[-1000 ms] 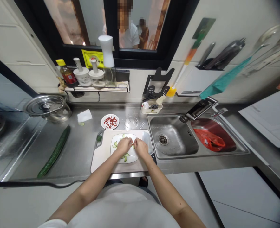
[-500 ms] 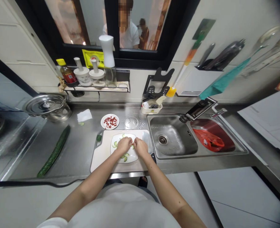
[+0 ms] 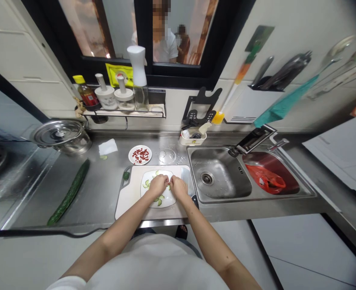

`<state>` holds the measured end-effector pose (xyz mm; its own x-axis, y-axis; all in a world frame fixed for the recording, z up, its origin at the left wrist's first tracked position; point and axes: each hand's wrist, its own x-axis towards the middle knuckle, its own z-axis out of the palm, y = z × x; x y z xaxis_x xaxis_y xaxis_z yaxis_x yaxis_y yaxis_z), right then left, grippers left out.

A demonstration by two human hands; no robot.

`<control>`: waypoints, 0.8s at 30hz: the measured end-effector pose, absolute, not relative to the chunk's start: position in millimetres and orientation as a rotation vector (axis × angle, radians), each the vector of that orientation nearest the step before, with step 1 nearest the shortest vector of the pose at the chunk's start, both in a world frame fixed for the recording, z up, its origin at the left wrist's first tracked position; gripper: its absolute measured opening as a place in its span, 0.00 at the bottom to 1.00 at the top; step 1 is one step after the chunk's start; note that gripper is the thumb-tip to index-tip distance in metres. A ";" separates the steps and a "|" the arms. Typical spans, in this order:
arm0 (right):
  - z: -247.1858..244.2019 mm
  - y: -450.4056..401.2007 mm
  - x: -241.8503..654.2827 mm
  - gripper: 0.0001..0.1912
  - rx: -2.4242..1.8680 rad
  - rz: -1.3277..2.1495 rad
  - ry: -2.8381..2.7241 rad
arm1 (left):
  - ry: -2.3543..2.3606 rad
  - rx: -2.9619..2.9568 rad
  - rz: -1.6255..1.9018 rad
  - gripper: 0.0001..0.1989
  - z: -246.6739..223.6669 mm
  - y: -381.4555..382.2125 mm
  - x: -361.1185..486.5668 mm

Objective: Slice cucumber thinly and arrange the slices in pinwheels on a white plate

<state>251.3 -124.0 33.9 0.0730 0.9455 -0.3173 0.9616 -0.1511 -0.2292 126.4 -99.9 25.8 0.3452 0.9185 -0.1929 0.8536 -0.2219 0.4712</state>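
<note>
A white plate (image 3: 168, 200) with several green cucumber slices (image 3: 159, 200) rests on a pale cutting board (image 3: 125, 205). Over the plate's right half, my left hand (image 3: 159, 185) and my right hand (image 3: 178, 187) meet at the fingertips. Both are closed in a pinch; what lies between the fingers is too small to make out. A knife blade (image 3: 186, 175) shows on the board to the right of the plate. Behind the board stands a small white dish (image 3: 131, 159) of red pieces. A green cucumber end (image 3: 125, 175) lies at the board's upper left.
A whole cucumber (image 3: 70, 193) lies on the steel counter at left, near a lidded pot (image 3: 71, 141) and a white paper (image 3: 108, 147). To the right is a double sink (image 3: 223, 197) with a red bag (image 3: 264, 179). A bottle rack (image 3: 126, 114) hangs behind.
</note>
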 end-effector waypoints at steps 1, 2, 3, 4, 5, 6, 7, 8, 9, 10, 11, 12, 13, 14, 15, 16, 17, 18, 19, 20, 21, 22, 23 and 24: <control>34.7 -123.8 251.4 0.12 2.274 -0.625 2.017 | 1.538 2.110 0.186 0.11 25.5 -99.7 126.1; 35.6 -123.7 251.4 0.12 2.278 -0.633 2.017 | 1.534 2.104 0.199 0.11 25.3 -99.6 125.8; 36.6 -123.6 251.4 0.12 2.285 -0.639 2.019 | 1.531 2.098 0.211 0.11 25.1 -99.5 125.4; 37.7 -123.5 251.2 0.12 2.292 -0.641 2.021 | 1.526 2.095 0.222 0.11 25.0 -99.4 125.0; 38.7 -123.6 250.9 0.12 2.300 -0.642 2.023 | 1.522 2.096 0.234 0.11 24.9 -99.4 124.7; 39.8 -123.6 250.2 0.12 2.305 -0.643 2.027 | 1.516 2.100 0.246 0.11 24.8 -99.4 124.3; 40.9 -123.8 249.3 0.11 2.307 -0.644 2.030 | 1.511 2.106 0.259 0.11 24.7 -99.5 123.9; 41.9 -124.0 248.2 0.11 2.308 -0.646 2.031 | 1.508 2.113 0.270 0.11 24.7 -99.7 123.4; 42.9 -124.3 246.9 0.11 2.308 -0.648 2.031 | 1.506 2.119 0.278 0.11 24.7 -99.8 122.6; 43.8 -124.8 245.5 0.11 2.307 -0.650 2.033 | 1.507 2.124 0.283 0.11 24.6 -99.9 121.6; 44.7 -125.4 243.9 0.11 2.308 -0.653 2.037 | 1.508 2.127 0.287 0.11 24.5 -99.7 120.3; 45.6 -126.3 242.3 0.12 2.310 -0.656 2.043 | 1.508 2.128 0.289 0.10 24.4 -99.4 118.4; 46.4 -127.3 240.6 0.12 2.311 -0.659 2.053 | 1.508 2.126 0.292 0.10 24.2 -98.7 116.1; 47.1 -128.6 238.9 0.12 2.310 -0.663 2.066 | 1.511 2.121 0.298 0.10 23.8 -97.7 113.4; 47.9 -130.0 237.1 0.12 2.308 -0.665 2.081 | 1.515 2.115 0.310 0.11 23.4 -96.2 110.2; 48.6 -131.5 235.2 0.12 2.304 -0.668 2.096 | 1.522 2.108 0.324 0.11 23.0 -94.5 106.6; 49.3 -133.2 233.1 0.12 2.299 -0.669 2.111 | 1.531 2.100 0.340 0.11 22.6 -92.3 102.8; 49.9 -134.9 230.9 0.12 2.291 -0.670 2.130 | 1.544 2.093 0.356 0.11 22.3 -89.8 98.9; 50.5 -136.7 228.5 0.12 2.282 -0.671 2.152 | 1.558 2.086 0.368 0.10 22.2 -87.0 94.9; 50.9 -138.4 226.0 0.12 2.271 -0.673 2.177 | 1.575 2.077 0.373 0.09 22.5 -83.8 90.9; 51.2 -140.1 223.5 0.12 2.257 -0.676 2.201 | 1.595 2.065 0.371 0.09 23.0 -80.4 86.9; 51.4 -141.7 220.9 0.12 2.243 -0.678 2.222 | 1.615 2.053 0.368 0.08 23.7 -76.6 83.0; 51.4 -143.0 218.3 0.12 2.228 -0.681 2.241 | 1.635 2.042 0.364 0.08 24.6 -72.5 79.1; 51.2 -144.2 215.6 0.11 2.212 -0.683 2.254 | 1.655 2.029 0.361 0.09 25.5 -68.2 75.3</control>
<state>215.6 -144.2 51.2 -0.0605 0.9721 -0.2266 0.9344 -0.0246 -0.3553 75.3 -68.2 25.5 0.2285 0.9681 -0.1026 0.8375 -0.1417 0.5278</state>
